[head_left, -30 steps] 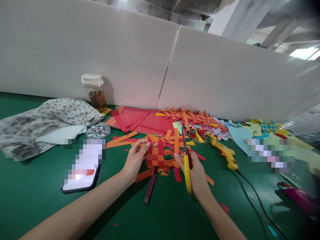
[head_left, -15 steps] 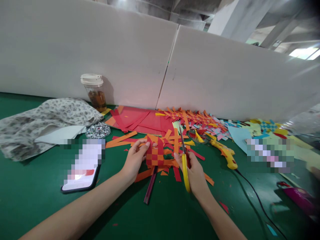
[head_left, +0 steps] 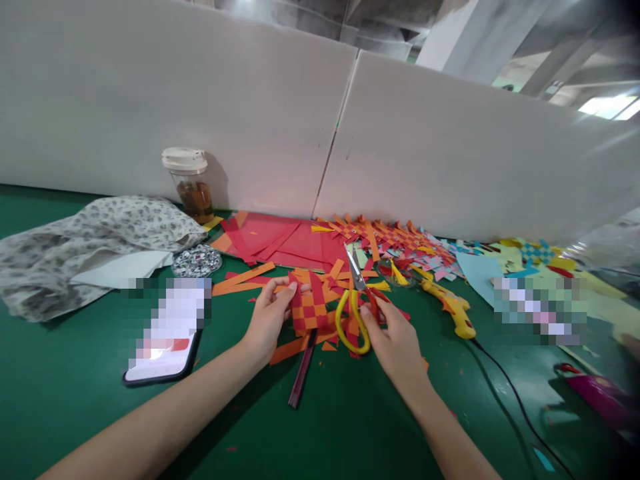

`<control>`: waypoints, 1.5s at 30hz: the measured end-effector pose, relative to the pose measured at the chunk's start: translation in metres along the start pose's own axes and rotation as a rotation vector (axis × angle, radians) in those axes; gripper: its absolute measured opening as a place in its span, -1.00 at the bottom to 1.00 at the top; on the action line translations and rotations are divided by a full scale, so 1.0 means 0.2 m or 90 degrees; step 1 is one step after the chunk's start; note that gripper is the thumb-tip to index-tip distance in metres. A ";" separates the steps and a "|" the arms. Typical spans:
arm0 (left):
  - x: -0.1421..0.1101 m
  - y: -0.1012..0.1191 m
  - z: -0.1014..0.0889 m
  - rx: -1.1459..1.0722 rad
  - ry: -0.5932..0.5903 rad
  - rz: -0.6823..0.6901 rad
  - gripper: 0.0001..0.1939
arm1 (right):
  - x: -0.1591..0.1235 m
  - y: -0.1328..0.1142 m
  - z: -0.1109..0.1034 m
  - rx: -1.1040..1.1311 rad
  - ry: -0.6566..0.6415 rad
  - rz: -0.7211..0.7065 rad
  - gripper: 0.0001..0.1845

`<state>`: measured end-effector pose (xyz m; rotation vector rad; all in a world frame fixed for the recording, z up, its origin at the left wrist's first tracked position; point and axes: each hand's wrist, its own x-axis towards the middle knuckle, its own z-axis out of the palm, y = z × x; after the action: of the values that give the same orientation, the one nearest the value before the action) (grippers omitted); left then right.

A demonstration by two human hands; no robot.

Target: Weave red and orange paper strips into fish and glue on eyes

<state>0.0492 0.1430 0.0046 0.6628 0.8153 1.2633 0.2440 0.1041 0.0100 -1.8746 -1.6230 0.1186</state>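
Pinched in my left hand [head_left: 274, 315] is a woven red and orange paper piece [head_left: 311, 310], checkered at its lower part, with loose strips at its upper end. My right hand [head_left: 395, 337] is closed on scissors [head_left: 356, 267] with one yellow and one red handle; the blades point up and away, slightly parted, to the right of the woven piece. Below both hands lie loose orange paper strips [head_left: 290, 350] and red scraps. A dark purple stick-like tool [head_left: 301, 373] lies on the green table under the woven piece.
Red paper sheets [head_left: 300, 243] and a pile of woven red-orange pieces [head_left: 385, 233] lie by the partition. At left are a phone [head_left: 165, 333], cloth [head_left: 100, 227] and lidded cup [head_left: 193, 187]. A corded yellow glue gun [head_left: 453, 310] lies right.
My right hand has turned the scissors, so both handles now show and the blades tilt left. An orange strip beside the right hand has dropped from its upright position. My left hand keeps its grip.
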 end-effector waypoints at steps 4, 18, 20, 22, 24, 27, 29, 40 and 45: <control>0.00 0.02 0.00 0.001 0.004 0.007 -0.78 | 0.03 0.06 -0.03 -0.176 0.070 -0.058 -0.65; -0.05 0.06 0.06 0.054 -0.112 0.009 -0.64 | -0.04 -0.13 0.01 0.456 -0.148 0.072 -0.43; -0.06 0.06 0.07 0.074 -0.151 -0.012 -0.63 | -0.05 -0.13 0.03 0.511 -0.155 0.114 -0.43; -0.06 0.05 0.08 0.108 -0.179 -0.044 -0.62 | -0.04 -0.12 0.03 0.554 -0.109 0.152 -0.48; -0.06 0.05 0.07 0.160 -0.189 -0.072 -0.63 | -0.04 -0.11 0.04 0.589 -0.058 0.177 -0.49; -0.05 0.04 0.05 0.240 -0.191 -0.065 -0.73 | -0.04 -0.11 0.04 0.612 -0.032 0.193 -0.45; -0.04 0.04 0.02 0.274 -0.192 -0.041 -0.77 | -0.04 -0.12 0.03 0.603 -0.028 0.178 -0.47; -0.13 0.14 -0.11 0.365 -0.246 -0.154 -0.67 | 0.24 0.45 -0.37 -0.148 0.260 0.241 -0.47; -0.24 0.03 -0.03 0.419 -0.325 -0.207 -0.53 | 0.28 0.65 -0.35 -0.200 0.171 0.344 -0.35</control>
<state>0.0363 0.0971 0.0146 1.2590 0.8586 0.4727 0.4010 0.1233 0.0159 -2.4149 -0.9675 -0.1650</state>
